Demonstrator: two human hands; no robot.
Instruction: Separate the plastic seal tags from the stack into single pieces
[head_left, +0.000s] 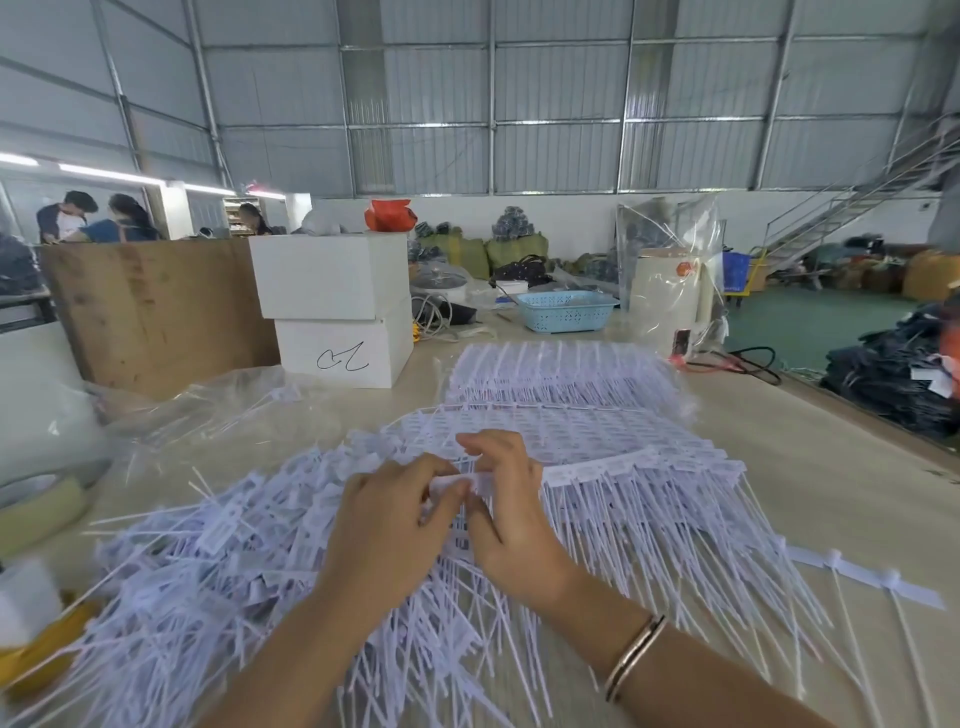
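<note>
Seal tag strip on table, atop stack; left end pinched by left hand and right hand, fingers curled round it. Loose single tags piled left.

Bright, even daylight on my feed; translucent wall panels glow behind the stacked white boxes. Fluorescent tubes left of the boxes blow out to white. Shadows soft, barely any beneath my hands. Strong wide-angle bowing: steel columns right of the boxes lean inward. Fingertips slightly motion-blurred; corners of the picture are smeared and soft.
</note>
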